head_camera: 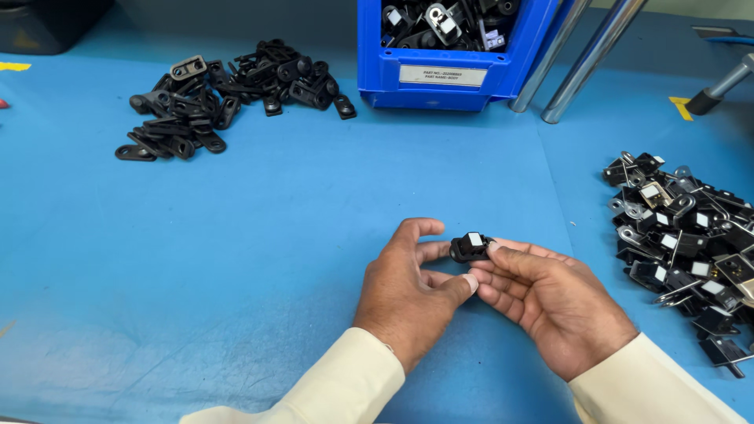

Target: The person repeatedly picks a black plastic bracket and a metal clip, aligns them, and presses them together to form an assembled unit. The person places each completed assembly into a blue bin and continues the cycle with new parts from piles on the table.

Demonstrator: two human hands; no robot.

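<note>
Small black plastic clip part with a white square face [471,246] sat pinched between both hands at the near centre of the blue table [275,235], left hand [408,292] and right hand [542,302] each gripping it. Seemingly mid-assembly; seating it firmly looked due next. Right lay metal-tabbed black pieces [683,243], far left flat black plastic brackets [220,94], beyond a blue bin [448,74].

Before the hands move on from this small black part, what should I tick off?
1. Small black plastic part with white patch pinched between both hands: ok.
2. Left hand and right hand fully in view: ok.
3. Part lifted off the blue table mat: cannot tell.
4. Pile of flat black plastic tabs apart from the hands: ok.
5. Heap of black-and-metal parts beside the right hand: ok.
6. Blue plastic bin upright: ok.
</note>
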